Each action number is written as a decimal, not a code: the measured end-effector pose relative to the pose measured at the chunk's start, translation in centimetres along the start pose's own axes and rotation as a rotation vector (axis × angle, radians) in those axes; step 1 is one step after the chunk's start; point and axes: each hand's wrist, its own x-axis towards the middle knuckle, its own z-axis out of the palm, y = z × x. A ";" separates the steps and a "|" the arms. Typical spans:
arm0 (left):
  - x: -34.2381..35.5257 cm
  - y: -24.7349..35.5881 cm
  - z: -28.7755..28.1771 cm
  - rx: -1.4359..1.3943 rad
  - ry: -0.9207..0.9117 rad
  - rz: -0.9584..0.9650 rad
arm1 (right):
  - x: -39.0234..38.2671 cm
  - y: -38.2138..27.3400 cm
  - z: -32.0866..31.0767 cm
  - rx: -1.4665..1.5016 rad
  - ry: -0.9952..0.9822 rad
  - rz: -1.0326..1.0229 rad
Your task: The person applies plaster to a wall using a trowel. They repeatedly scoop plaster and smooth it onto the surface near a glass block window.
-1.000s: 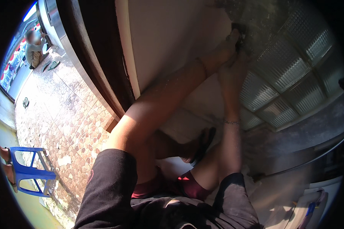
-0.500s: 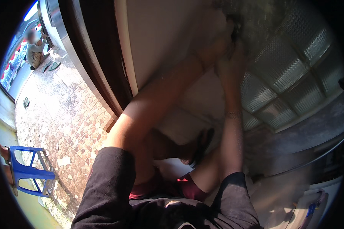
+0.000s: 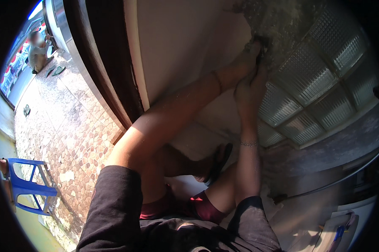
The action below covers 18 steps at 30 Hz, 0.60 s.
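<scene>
- A small dark tool [image 3: 261, 47] sits far up on the wall, at the edge where cream plaster meets a rough grey patch [image 3: 282, 25]; too dark and small to say what kind of tool it is.
- My left hand [image 3: 245, 63] is stretched up to it, fingers pressed at the tool; it looks clenched around it, though I cannot tell the exact hold.
- My right hand [image 3: 250, 86] is just below and right of the left, fingers reaching up toward the same spot; whether it grips the tool or only steadies it, I cannot tell.
- A thin bracelet [image 3: 249, 143] circles my right wrist.
- Right of both hands: a panel of glass blocks [image 3: 307, 96] in grey joints.
- Left of my left arm: the cream wall [image 3: 185, 46], then a dark wooden door frame [image 3: 101, 67].
- Near, below my arms: my bent knees and a dark sandal [image 3: 219, 161].
- Far left: pebble-patterned paving [image 3: 59, 122], a blue plastic chair [image 3: 27, 189], and another person [image 3: 38, 52] crouched at the far end.
</scene>
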 end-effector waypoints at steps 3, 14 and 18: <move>-0.5 1.9 0.2 0.068 0.041 -0.199 | 0.3 -1.1 0.2 -0.037 0.077 -0.074; -0.6 1.2 0.7 -0.157 0.079 -0.054 | 1.0 0.3 0.1 -0.087 0.076 -0.183; -4.3 -0.2 0.8 0.020 0.040 0.095 | -0.8 2.2 -0.4 -0.028 -0.014 0.003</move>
